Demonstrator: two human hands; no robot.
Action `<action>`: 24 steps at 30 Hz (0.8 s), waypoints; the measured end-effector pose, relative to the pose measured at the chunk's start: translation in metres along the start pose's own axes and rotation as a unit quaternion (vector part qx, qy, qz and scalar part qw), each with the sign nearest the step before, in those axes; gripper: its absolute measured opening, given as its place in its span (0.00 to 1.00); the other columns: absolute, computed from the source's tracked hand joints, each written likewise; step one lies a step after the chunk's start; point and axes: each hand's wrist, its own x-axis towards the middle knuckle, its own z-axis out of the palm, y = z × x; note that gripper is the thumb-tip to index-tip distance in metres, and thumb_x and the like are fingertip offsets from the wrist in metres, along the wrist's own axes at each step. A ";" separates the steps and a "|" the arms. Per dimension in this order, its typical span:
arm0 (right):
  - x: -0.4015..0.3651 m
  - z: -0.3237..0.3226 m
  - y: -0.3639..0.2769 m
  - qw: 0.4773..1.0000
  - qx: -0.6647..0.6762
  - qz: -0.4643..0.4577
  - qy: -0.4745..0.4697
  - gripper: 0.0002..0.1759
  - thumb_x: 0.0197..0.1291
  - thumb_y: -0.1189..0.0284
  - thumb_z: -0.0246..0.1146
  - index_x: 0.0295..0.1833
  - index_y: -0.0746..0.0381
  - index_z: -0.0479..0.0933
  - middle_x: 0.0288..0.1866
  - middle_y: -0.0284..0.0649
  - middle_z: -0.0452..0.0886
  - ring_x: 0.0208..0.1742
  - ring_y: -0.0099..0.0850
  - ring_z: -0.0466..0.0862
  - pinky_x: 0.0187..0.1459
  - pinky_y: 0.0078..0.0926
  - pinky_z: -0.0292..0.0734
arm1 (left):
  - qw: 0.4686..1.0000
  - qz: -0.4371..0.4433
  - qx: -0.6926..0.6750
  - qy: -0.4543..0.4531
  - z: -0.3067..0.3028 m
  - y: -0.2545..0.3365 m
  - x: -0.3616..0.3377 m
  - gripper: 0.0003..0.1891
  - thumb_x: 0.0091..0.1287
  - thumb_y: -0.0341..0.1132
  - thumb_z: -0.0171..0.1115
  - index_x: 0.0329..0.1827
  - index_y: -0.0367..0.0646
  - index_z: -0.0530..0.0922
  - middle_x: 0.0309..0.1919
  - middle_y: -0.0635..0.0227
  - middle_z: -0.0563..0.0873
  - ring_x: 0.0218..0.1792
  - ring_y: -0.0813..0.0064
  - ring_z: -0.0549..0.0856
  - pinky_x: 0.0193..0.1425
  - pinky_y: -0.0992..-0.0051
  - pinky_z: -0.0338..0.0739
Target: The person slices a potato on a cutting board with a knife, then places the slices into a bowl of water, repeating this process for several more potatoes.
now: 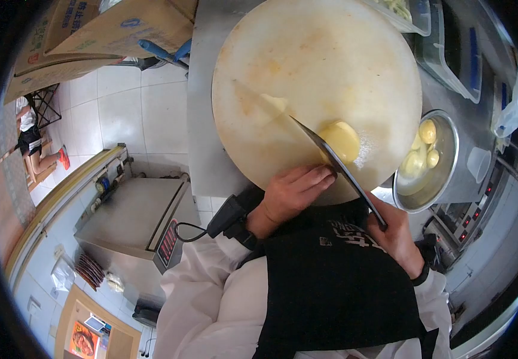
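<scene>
At cutting board's (306, 60) near edge, empty half-curled left hand (292, 194) beside knife (330, 158), seemingly clenched in right hand (399, 236), over slippery potato (342, 139): risking nicked fingers.

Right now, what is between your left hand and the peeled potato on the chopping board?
The cleaver: in the head view its blade slants across the chopping board between the left hand and the peeled potato, close to the fingertips.
</scene>
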 end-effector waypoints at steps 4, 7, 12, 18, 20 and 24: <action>-0.012 -0.006 0.001 0.999 -0.037 -0.028 -0.004 0.37 0.41 0.85 0.60 0.63 0.58 0.69 0.33 0.50 0.79 0.32 0.44 0.81 0.35 0.33 0.77 | 1.000 0.005 -0.007 -0.005 0.001 0.000 -0.002 0.08 0.52 0.29 0.65 0.36 0.43 0.82 0.39 0.71 0.82 0.40 0.74 0.83 0.38 0.76 0.80; -0.014 -0.006 0.003 0.998 -0.051 -0.039 0.001 0.39 0.40 0.85 0.61 0.64 0.56 0.68 0.29 0.47 0.77 0.28 0.41 0.79 0.32 0.33 0.75 | 1.000 0.003 -0.011 0.001 0.000 0.000 -0.001 0.06 0.51 0.29 0.67 0.33 0.42 0.81 0.37 0.70 0.81 0.39 0.73 0.83 0.38 0.75 0.80; -0.016 -0.008 0.001 0.998 -0.057 -0.014 -0.020 0.40 0.38 0.85 0.62 0.64 0.56 0.68 0.28 0.46 0.76 0.27 0.41 0.79 0.30 0.33 0.75 | 1.000 0.005 -0.014 -0.002 0.000 -0.001 0.000 0.05 0.51 0.28 0.67 0.31 0.41 0.81 0.36 0.69 0.81 0.39 0.72 0.83 0.37 0.74 0.80; -0.013 -0.001 0.011 0.998 -0.038 -0.052 0.015 0.41 0.37 0.86 0.63 0.64 0.57 0.68 0.29 0.47 0.77 0.27 0.41 0.79 0.30 0.33 0.75 | 1.000 0.002 -0.016 -0.008 0.001 -0.001 0.002 0.05 0.51 0.28 0.67 0.31 0.41 0.81 0.36 0.68 0.81 0.39 0.72 0.83 0.37 0.75 0.80; -0.012 -0.001 0.012 0.998 -0.033 -0.043 0.010 0.41 0.37 0.85 0.64 0.64 0.57 0.68 0.29 0.47 0.77 0.28 0.41 0.80 0.31 0.33 0.75 | 1.000 0.003 -0.011 -0.010 0.001 -0.001 0.002 0.05 0.51 0.29 0.67 0.31 0.41 0.81 0.36 0.68 0.81 0.39 0.72 0.83 0.37 0.75 0.80; -0.009 0.004 0.014 0.998 -0.035 -0.042 0.015 0.40 0.37 0.85 0.65 0.63 0.57 0.68 0.31 0.48 0.78 0.30 0.43 0.80 0.32 0.34 0.75 | 1.000 0.007 -0.007 -0.014 0.003 -0.002 0.000 0.06 0.51 0.29 0.67 0.32 0.42 0.81 0.36 0.68 0.81 0.39 0.72 0.83 0.37 0.75 0.80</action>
